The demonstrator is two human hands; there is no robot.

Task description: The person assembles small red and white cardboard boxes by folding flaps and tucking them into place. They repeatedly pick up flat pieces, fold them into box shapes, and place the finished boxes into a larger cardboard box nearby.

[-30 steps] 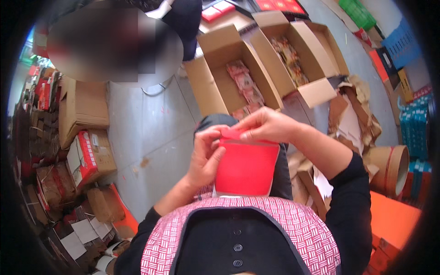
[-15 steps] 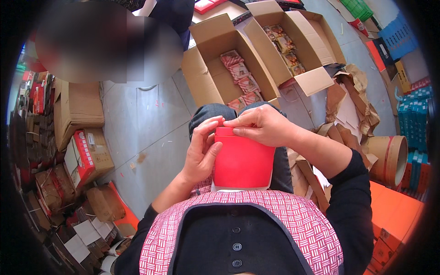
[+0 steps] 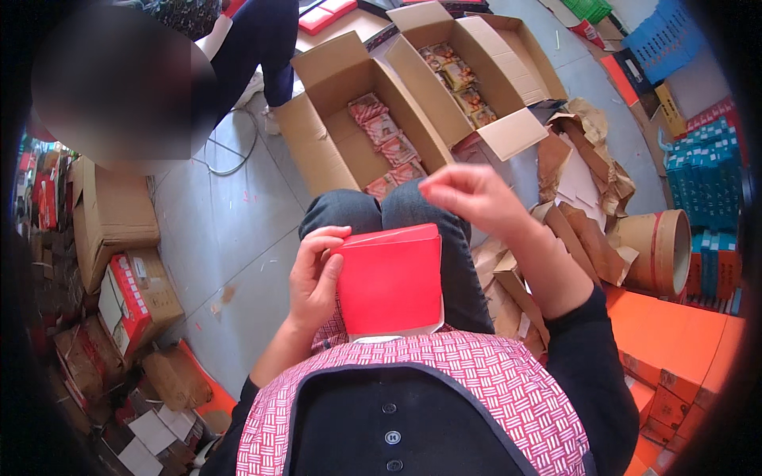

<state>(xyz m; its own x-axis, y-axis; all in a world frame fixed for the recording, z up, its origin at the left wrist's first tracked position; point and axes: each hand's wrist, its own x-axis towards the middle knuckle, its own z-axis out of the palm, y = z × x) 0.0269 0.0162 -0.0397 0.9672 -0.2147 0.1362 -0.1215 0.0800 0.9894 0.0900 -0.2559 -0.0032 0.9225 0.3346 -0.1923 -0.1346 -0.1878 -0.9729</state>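
Two hands: my left hand [image 3: 312, 278] grips the left edge of a red packet [image 3: 390, 285] over my lap [image 3: 341, 210]; my right hand [image 3: 480, 198] pinched narrow beyond its top-right corner, can't tell if holding anything. Step: probably working the packet's top edge; next move calls for a firm left grip. Past the lap's front edge: one carton [image 3: 313, 139], pink packs [image 3: 381, 131] inside; second carton [image 3: 512, 133], yellow-brown packs [image 3: 458, 77].

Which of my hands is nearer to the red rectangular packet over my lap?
Left. Your left hand holds the red rectangular packet at its upper left edge; your right hand is apart from it, beyond its upper right corner.
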